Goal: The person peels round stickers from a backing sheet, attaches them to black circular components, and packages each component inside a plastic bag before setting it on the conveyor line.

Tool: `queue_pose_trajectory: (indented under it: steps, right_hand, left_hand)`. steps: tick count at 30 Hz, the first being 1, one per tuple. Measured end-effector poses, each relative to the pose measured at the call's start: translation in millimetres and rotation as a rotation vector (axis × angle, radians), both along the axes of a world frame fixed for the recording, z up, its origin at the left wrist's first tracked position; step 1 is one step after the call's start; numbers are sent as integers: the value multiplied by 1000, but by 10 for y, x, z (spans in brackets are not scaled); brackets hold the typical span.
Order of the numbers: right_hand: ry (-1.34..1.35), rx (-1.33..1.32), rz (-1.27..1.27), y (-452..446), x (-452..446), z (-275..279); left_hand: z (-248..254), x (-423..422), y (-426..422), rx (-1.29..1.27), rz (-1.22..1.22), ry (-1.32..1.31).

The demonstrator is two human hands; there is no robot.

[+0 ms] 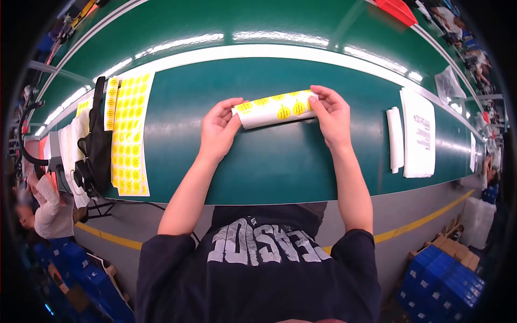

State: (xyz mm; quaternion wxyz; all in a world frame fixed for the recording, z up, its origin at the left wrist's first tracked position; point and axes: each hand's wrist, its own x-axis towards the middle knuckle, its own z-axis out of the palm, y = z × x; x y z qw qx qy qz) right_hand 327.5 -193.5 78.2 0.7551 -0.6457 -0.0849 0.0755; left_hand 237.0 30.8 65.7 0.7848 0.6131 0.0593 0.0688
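Note:
Between my two hands is a rolled sheet of yellow round stickers (280,110), white on its underside, held just above the green table. My left hand (219,125) grips its left end, thumb in front and fingers behind. At the right end, my right hand (329,114) pinches the roll with the thumb on top of the stickers. To the left, flat sheets of the same yellow stickers (129,137) lie on the table, with a narrower strip of stickers (111,102) over them.
A black cloth or bag (98,140) lies beside the sheets at left. On the right are a white roll (395,140) and a white printed packet (418,132). A red bin (397,12) stands at the far right. Blue crates (441,280) sit on the floor. Another person (51,207) is at left.

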Motion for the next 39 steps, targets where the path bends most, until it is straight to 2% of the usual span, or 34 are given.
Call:
queue_pose_trajectory:
  steps: [9,18,27,33,39]
  right_hand:
    - [-4,-26,34,16,-43,45]
    - [16,-39,38,33,-78,56]
    - [22,8,45,30,-117,104]
    - [11,32,41,45,-128,99]
    - [1,30,41,47,-129,88]
  left_hand:
    - [-30,-4,26,-73,44,-85]
    - [44,-6,71,-279,90,27]
    - [30,0,115,-344,62,41]
    - [38,4,139,-506,29,29]
    - [33,-22,96,-411,39,55]
